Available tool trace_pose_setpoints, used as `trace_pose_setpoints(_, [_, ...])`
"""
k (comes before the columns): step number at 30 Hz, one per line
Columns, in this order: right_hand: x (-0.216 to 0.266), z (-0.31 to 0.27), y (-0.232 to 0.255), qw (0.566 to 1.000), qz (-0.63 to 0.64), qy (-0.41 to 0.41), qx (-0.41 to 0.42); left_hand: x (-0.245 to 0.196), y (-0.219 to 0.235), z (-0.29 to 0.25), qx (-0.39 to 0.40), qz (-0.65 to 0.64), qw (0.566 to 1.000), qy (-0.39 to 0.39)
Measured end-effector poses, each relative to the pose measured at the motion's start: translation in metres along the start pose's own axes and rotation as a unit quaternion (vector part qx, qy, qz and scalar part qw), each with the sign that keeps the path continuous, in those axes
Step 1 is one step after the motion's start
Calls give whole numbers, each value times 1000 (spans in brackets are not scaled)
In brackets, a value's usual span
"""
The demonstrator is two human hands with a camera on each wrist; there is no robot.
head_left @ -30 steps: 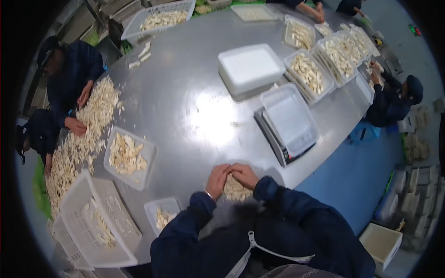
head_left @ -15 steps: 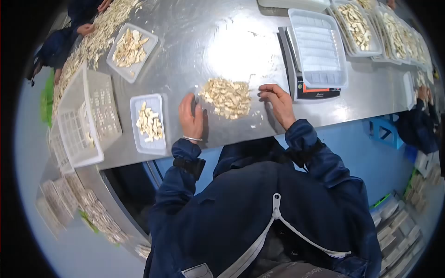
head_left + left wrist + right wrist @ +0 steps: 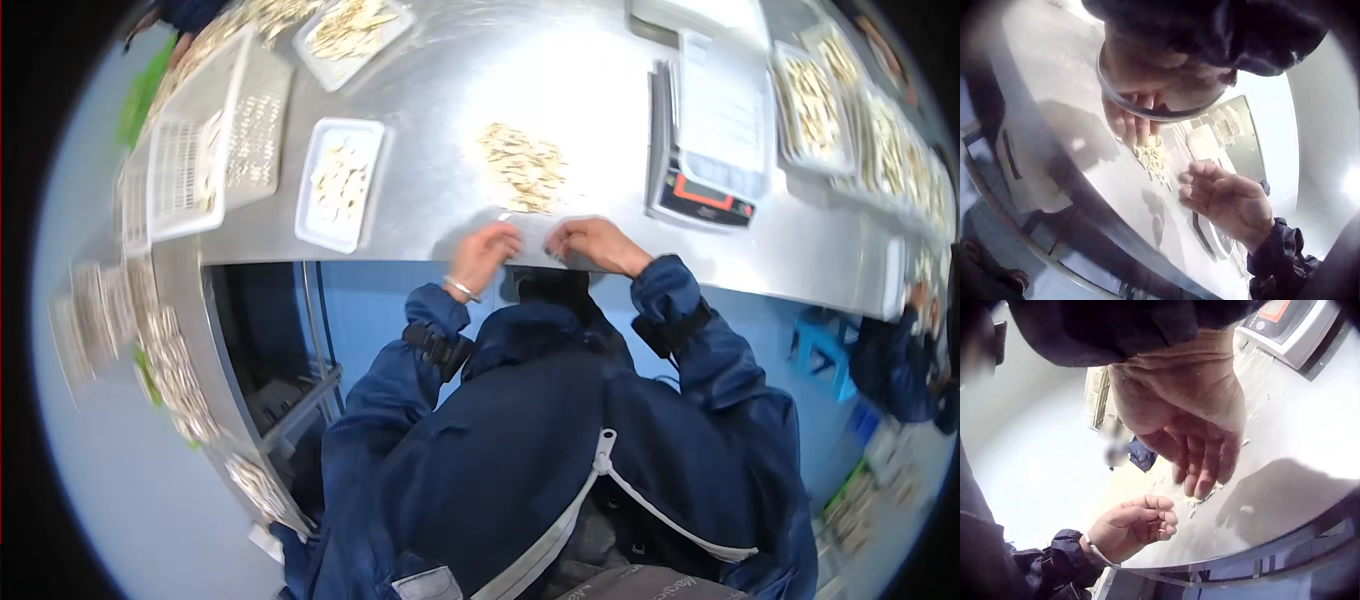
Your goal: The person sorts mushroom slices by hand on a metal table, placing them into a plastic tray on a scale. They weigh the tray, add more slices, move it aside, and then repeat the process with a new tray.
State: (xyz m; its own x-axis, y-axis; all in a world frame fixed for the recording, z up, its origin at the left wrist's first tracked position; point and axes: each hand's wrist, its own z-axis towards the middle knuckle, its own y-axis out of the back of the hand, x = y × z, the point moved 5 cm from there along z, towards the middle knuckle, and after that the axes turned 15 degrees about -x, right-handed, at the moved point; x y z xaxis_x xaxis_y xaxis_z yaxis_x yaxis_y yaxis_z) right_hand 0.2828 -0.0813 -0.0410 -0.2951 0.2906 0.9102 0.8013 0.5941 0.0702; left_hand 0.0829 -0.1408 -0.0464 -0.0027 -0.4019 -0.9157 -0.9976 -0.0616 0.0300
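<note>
A flat pile of pale sliced pieces [image 3: 524,167] lies on the steel table. Just below the pile in the head view, the left hand [image 3: 485,256], with a bracelet at its wrist, has its fingers loosely bent and holds nothing visible. Facing it from the right, the right hand [image 3: 600,244] hovers near the table edge, fingers relaxed and slightly bent. A gap separates the hands. In the left wrist view the pile [image 3: 1152,159] shows beyond the left fingers; in the right wrist view the right hand [image 3: 1188,419] hangs with its fingers pointing down, partly hiding the pieces.
Left of the pile stand a small white tray of slices [image 3: 341,186], a fuller tray [image 3: 349,38] and a tilted white basket [image 3: 262,130]. To the right, a scale [image 3: 708,205] bears a clear container [image 3: 724,110]; filled trays [image 3: 812,108] stand beyond. The table's front edge is close to both hands.
The hands have gone from the pile's two sides to its near side, closer together. Earlier they met over the pile. The pile now looks flatter and more spread, and the head view has shifted.
</note>
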Motion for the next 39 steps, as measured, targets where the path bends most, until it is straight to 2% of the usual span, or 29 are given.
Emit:
trace_pose_setpoints(1, [-10, -3, -5, 997, -55, 2, 47, 15, -8, 1, 48, 46, 998, -11])
trace_pose_setpoints(2, [-11, -5, -11, 992, -117, 3, 45, 8, -15, -3, 45, 166, 983, -69])
trace_pose_setpoints(3, [-18, -2, -14, 996, 21, -92, -7, 13, -21, 2, -5, 166, 980, -110])
trace_pose_setpoints(4, [-25, 10, -10, 994, 95, -23, -45, 0, -20, 2, -74, 155, 965, -200])
trace_pose_setpoints(5, [1, 10, -9, 993, 28, 81, -76, -20, -13, -2, -141, 174, 935, -275])
trace_pose_setpoints(6, [34, 4, -11, 983, -78, 101, -129, -26, -11, -3, -169, 166, 924, -301])
trace_pose_setpoints(8, [53, 15, -16, 984, -113, 135, -26, -33, 0, -10, -132, 172, 950, -225])
trace_pose_setpoints(9, [67, 15, -21, 992, -104, 76, 7, -31, 9, -15, -133, 200, 942, -235])
trace_pose_setpoints(10, [88, 12, -22, 992, -85, 87, 23, -27, 13, -17, -132, 225, 934, -243])
trace_pose_setpoints(12, [124, 19, -13, 979, -156, 135, -6, -28, 31, -25, -153, 243, 935, -208])
trace_pose_setpoints(13, [139, 25, -3, 977, -139, 159, -17, -26, 41, -29, -169, 230, 938, -195])
trace_pose_setpoints(14, [150, 32, 11, 972, -110, 205, -40, -24, 47, -29, -173, 215, 943, -187])
trace_pose_setpoints(15, [169, 40, 24, 963, -164, 192, -91, -15, 59, -28, -189, 227, 938, -181])
trace_pose_setpoints(17, [218, 28, 44, 940, -180, 256, -137, -20, 67, -35, -182, 226, 938, -187])
trace_pose_setpoints(18, [224, 30, 69, 931, -172, 273, -171, -5, 71, -31, -177, 261, 926, -208])
trace_pose_setpoints(19, [239, 26, 83, 923, -145, 293, -201, -7, 79, -32, -170, 245, 940, -168])
trace_pose_setpoints(20, [244, 29, 115, 915, -176, 275, -239, -8, 81, -32, -137, 236, 947, -167])
trace_pose_setpoints(21, [258, 17, 140, 890, -218, 294, -271, -7, 81, -31, -132, 238, 951, -145])
trace_pose_setpoints(22, [252, 21, 184, 862, -232, 323, -314, -6, 81, -31, -133, 235, 942, -199])
trace_pose_setpoints(24, [259, 1, 248, 832, -265, 248, -419, -1, 71, -21, -80, 221, 962, -135])
trace_pose_setpoints(26, [269, -17, 297, 794, -276, 211, -499, 24, 81, -14, -90, 189, 971, -116])
trace_pose_setpoints(27, [260, -19, 336, 786, -260, 199, -525, 31, 76, -6, -95, 196, 971, -104])
trace_pose_setpoints(28, [258, -26, 357, 791, -228, 181, -539, 30, 71, -1, -100, 207, 967, -114])
trace_pose_setpoints(30, [246, -25, 425, 798, -263, 155, -519, 28, 65, 7, -133, 236, 960, -68])
trace_pose_setpoints(32, [239, -22, 477, 762, -345, 137, -530, 31, 63, 9, -174, 241, 953, -63])
trace_pose_setpoints(34, [246, -20, 519, 706, -425, 161, -544, 19, 58, 7, -224, 367, 897, -100])
trace_pose_setpoints(37, [244, -10, 579, 663, -464, 203, -551, 23, 58, 2, -259, 345, 895, -113])
trace_pose_setpoints(39, [239, -1, 602, 662, -475, 179, -551, 34, 62, -1, -268, 298, 915, -41])
